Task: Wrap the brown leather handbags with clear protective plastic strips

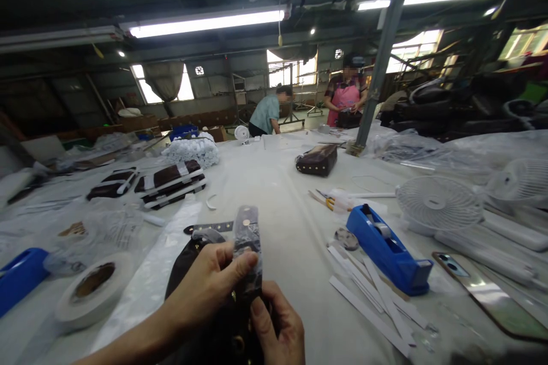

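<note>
A dark bag [188, 265] with gold-coloured studs lies at the near edge, below and between my hands. Its strap end [247, 228], wrapped in clear plastic film, points away from me. My left hand [214, 276] pinches the wrapped strap between thumb and fingers. Lower and to the right, my right hand [278, 325] grips the same strap nearer the bag. Another studded strap piece [209, 227] sticks out to the left. Much of the bag's body is dark and partly hidden by my hands.
Blue tape dispenser [387, 251], white paper strips [368, 296], yellow-handled scissors [329, 203], phone [492, 296] and fan [439, 202] lie right. Left are a tape roll [94, 291] and wrapped dark bags [171, 179]. Another bag [317, 159] sits ahead; two people stand beyond the table [274, 182].
</note>
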